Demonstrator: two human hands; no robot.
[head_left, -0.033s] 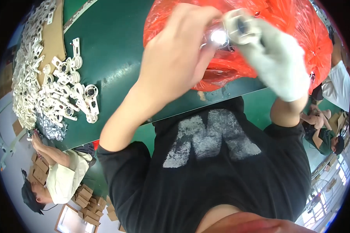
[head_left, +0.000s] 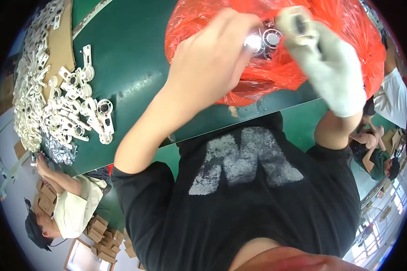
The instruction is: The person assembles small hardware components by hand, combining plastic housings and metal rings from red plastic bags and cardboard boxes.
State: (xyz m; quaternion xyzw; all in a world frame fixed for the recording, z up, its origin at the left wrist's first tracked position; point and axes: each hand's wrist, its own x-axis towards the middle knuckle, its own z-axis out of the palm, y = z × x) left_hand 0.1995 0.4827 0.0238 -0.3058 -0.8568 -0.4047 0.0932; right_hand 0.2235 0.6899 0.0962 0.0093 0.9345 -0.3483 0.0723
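My bare left hand point(head_left: 212, 61) is raised over the red plastic bag point(head_left: 267, 74) with its fingers curled. A glaring bright spot point(head_left: 253, 42) shows at its fingertips, and what they hold is hidden. My right hand point(head_left: 332, 67), in a pale glove, grips a white plastic part point(head_left: 296, 27) with a round head and a dark centre, blurred by motion. Between the hands, a round part with a pale disc and dark ring point(head_left: 272, 39) shows against the bag.
Many similar white plastic parts point(head_left: 77, 104) lie heaped on the green table point(head_left: 131, 54) at the left, beside a cardboard sheet point(head_left: 62, 45). A co-worker in a pale shirt point(head_left: 83, 205) sits at the lower left, near cardboard boxes point(head_left: 105, 244). Other people are at the right.
My right hand has moved to the right with the white plastic part, away from my left hand. The round part between them now shows clearly. My left hand has shifted slightly.
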